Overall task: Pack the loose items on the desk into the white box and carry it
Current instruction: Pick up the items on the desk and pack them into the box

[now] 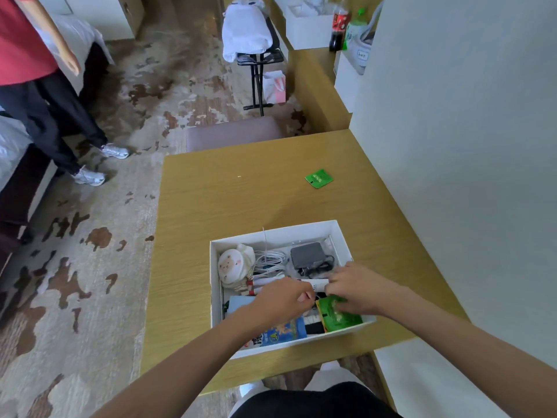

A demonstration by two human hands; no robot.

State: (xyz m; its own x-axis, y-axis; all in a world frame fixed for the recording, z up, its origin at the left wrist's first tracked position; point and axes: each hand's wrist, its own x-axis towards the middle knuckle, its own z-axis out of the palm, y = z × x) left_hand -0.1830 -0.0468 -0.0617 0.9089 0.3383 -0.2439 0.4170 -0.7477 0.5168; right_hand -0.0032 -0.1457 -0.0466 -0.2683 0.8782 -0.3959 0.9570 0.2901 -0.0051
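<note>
The white box [272, 236] sits on the wooden desk [229, 200] near its front edge. Inside lie a plush sheep toy [232, 265], white cables [269, 260], a grey charger [307, 254], a blue snack packet [283, 331] and a green packet [340, 315]. Both hands are inside the box. My left hand [283, 297] has its fingers curled over the middle of the box; what it holds is hidden. My right hand [358, 291] rests with bent fingers on the green packet and a white tube [315, 282]. A second green packet [318, 178] lies loose on the desk, far right.
A white wall [452, 146] runs along the desk's right side. A grey stool [232, 134] stands behind the desk. A person in a red shirt [24, 40] stands at the left on the patterned carpet. A folding stand with white cloth [247, 31] is farther back.
</note>
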